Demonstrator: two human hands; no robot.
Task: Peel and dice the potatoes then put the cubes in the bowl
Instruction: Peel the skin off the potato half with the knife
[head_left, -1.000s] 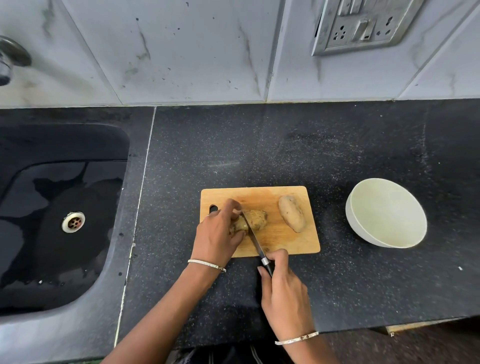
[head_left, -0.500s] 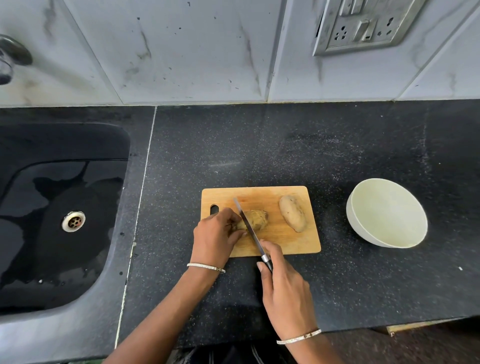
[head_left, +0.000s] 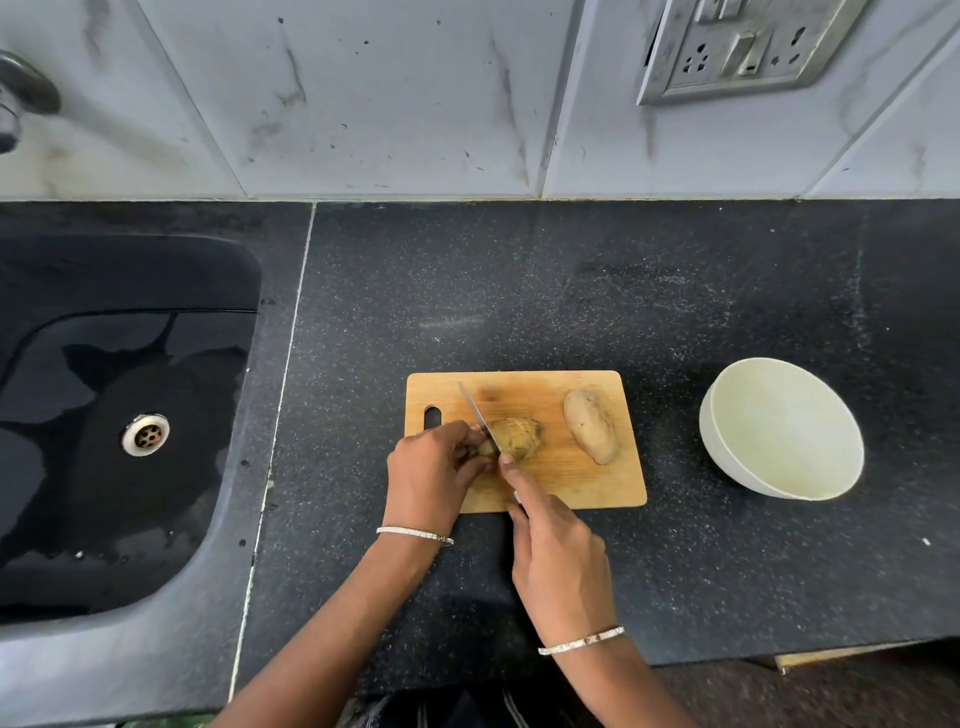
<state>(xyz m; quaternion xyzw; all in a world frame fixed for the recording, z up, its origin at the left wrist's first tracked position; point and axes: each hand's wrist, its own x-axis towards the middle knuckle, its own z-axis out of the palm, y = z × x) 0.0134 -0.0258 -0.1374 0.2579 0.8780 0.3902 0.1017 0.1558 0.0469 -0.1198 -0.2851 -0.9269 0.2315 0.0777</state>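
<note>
On the counter (head_left: 571, 291), over a board (head_left: 524, 387), the left hand (head_left: 431, 478) pinched a potato (head_left: 517, 439) against the knife (head_left: 475, 410) gripped by the right hand (head_left: 558, 561), so a roll could nick that left hand.

left hand (head_left: 431, 478) gripping potato (head_left: 517, 439), right hand (head_left: 558, 561) gripping knife (head_left: 475, 413), forefinger extended

Board (head_left: 540, 397) between sink (head_left: 156, 519) and bowl (head_left: 779, 431)
A potato (head_left: 517, 439) is laid on it left of a second potato (head_left: 592, 434); all is borne by the counter (head_left: 519, 291).

A home kitchen: black granite counter (head_left: 571, 291), sunken sink (head_left: 119, 415) (tap above), tiled wall (head_left: 363, 93) and socket (head_left: 737, 47).
</note>
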